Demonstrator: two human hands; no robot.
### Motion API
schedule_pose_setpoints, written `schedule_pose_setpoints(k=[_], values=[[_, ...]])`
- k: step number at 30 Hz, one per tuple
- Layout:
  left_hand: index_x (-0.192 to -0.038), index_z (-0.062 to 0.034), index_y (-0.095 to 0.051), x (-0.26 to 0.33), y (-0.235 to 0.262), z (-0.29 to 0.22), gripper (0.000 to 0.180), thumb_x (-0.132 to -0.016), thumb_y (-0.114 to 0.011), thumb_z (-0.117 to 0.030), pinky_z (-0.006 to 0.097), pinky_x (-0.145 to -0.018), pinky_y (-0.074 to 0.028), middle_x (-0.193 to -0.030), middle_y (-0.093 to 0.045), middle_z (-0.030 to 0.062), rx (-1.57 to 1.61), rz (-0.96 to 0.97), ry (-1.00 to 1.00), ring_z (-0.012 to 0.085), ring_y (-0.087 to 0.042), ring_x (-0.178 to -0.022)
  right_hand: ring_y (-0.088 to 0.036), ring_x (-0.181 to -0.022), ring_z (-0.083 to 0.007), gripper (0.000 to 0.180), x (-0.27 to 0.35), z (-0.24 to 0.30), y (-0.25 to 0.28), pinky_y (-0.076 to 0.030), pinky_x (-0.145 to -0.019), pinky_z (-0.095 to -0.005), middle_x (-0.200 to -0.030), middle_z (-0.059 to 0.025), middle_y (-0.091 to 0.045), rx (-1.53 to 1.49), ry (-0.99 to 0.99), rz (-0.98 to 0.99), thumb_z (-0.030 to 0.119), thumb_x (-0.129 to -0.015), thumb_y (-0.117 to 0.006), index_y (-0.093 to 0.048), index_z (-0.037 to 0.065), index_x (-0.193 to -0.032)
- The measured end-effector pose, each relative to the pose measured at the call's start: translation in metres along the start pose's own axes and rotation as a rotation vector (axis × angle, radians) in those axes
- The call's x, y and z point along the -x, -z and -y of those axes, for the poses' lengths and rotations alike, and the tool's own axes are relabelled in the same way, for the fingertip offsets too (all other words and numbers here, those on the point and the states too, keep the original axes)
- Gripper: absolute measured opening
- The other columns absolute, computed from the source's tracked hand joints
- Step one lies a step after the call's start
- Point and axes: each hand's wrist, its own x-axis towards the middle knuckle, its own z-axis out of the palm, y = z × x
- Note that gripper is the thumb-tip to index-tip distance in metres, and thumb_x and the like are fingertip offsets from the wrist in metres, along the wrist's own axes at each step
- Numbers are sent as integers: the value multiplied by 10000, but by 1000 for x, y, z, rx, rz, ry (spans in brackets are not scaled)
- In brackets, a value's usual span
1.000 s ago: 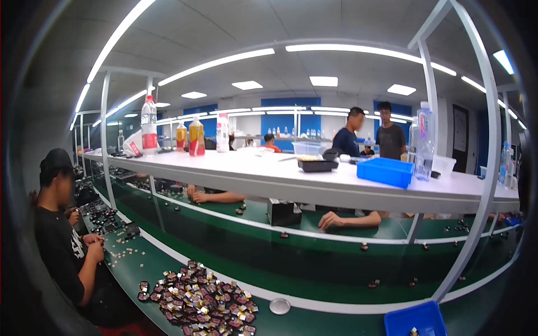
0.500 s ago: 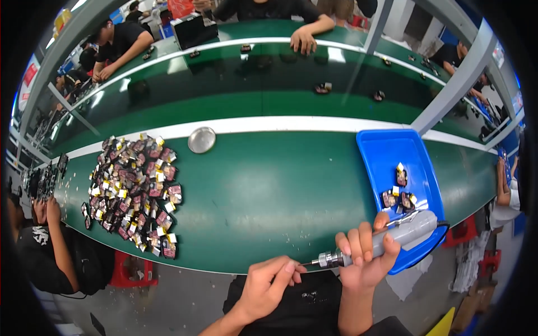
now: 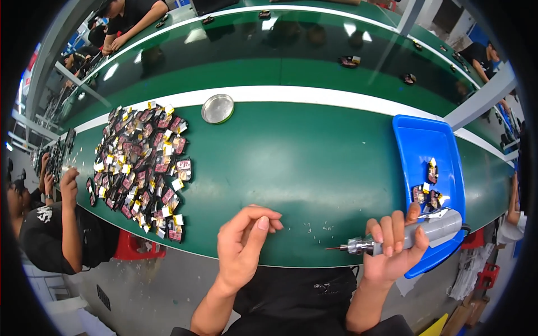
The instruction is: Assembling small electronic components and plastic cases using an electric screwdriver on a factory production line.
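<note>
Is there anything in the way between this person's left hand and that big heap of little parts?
Nothing visible stands between the left hand and the heap of small parts; only a stretch of green tabletop separates them. The round metal dish sits farther back, off that line.

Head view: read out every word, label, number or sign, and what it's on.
Left co-worker's black shirt: white lettering, which I won't copy.
Camera wearer's black garment: pale print, too small to read.
Piled small parts: any markings too small to read.
Grey tool in the right hand: no readable text.
</note>
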Motion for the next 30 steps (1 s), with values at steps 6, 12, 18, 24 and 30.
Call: schedule_pose_setpoints(k=[6,12,18,24,30], values=[[-917,37,-647,-2,19,5,154,-766,-672,53,306,-647,-479,-838,-618,111,-622,134,-353,219,-587,-729,-434,-495,-132,259,-6,1,15,-372,-642,-332,-560,-15,-428,-48,-51,36,218,-881,-536,-476,72,-1087],[-927,50,-635,-8,1,2,231,-705,-682,14,327,-620,-475,-843,-546,91,-999,288,-545,233,-550,-751,-435,-499,-131,230,-8,-6,28,-369,-638,-326,-573,-16,-440,31,-86,52,206,-887,-523,-476,65,-1063],[-910,81,-605,-17,7,-4,236,-687,-624,3,296,-564,-453,-804,-516,97,-1317,549,-878,204,-514,-683,-411,-506,-127,204,-4,-5,28,-365,-635,-323,-587,-13,-414,7,-82,-16,201,-891,-506,-470,66,-1039],[-825,-5,-463,-23,4,5,204,-661,-581,26,335,-553,-448,-748,-482,103,-1029,426,-687,234,-509,-643,-408,-502,-125,191,6,1,32,-359,-632,-322,-587,-13,-417,11,-56,-23,196,-892,-499,-475,69,-1032],[-814,0,-432,8,3,6,82,-886,-472,3,286,-508,-375,-699,-510,112,-343,220,-288,170,-429,-558,-424,-496,-132,157,2,-1,9,-365,-650,-328,-580,-10,-439,-52,-83,15,205,-885,-495,-475,96,-996]])
